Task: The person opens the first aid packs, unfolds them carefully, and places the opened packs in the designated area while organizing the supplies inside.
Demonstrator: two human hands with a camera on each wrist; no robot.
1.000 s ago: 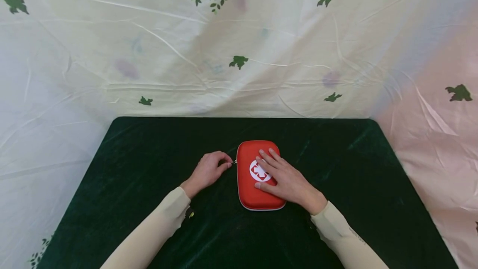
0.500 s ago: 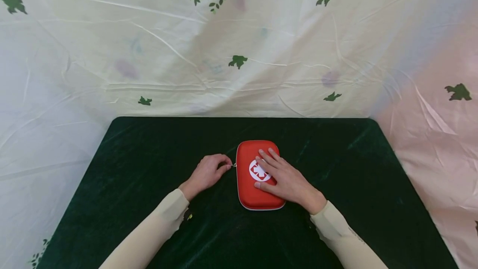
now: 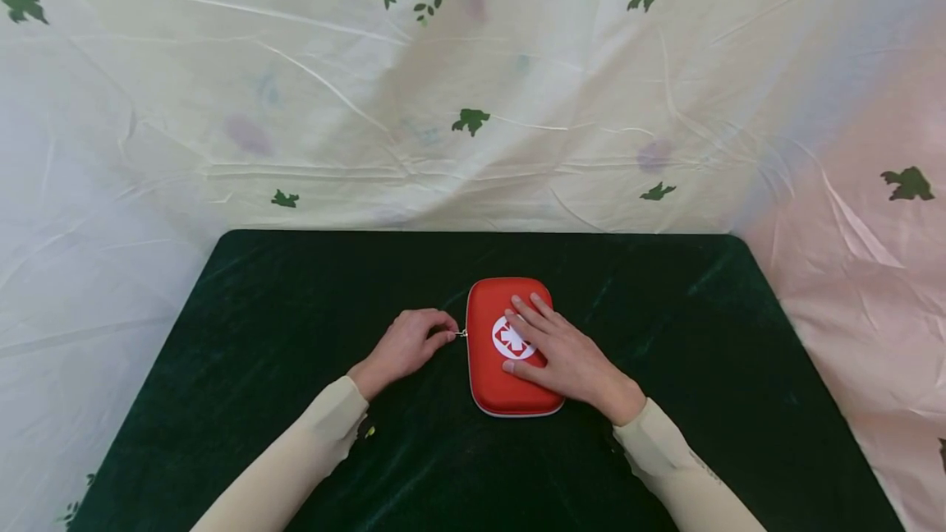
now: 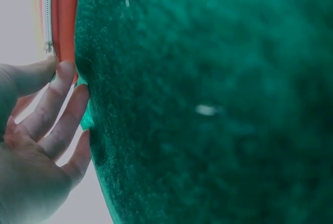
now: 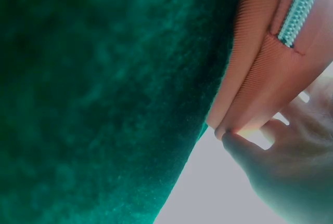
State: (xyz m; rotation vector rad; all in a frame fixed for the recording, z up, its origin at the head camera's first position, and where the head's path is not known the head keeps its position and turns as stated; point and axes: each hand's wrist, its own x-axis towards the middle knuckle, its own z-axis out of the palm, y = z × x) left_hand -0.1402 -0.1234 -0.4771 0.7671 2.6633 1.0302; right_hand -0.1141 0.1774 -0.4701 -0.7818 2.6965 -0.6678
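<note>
While the right hand [image 3: 572, 358] lies spread over the case [image 3: 491, 384] on the table [image 3: 332, 269], the left hand [image 3: 405, 345] pinches the pull [image 3: 461, 334], seemingly to run the zip [image 4: 48, 11], which calls for a steady draw.

I've a red case [image 3: 491, 380] before me, top smooth with a soft sheen, edges in finely ribbed cloth! The zip [image 4: 48, 13] runs in bright, metallic-looking teeth. Under it all, plush green velvety tablecloth [image 3: 332, 273]; my 2 sleeves [image 3: 291, 446], plain matt fabric; and the backdrop [image 3: 414, 89], thin creased cloth, faintly glossy along its folds!
</note>
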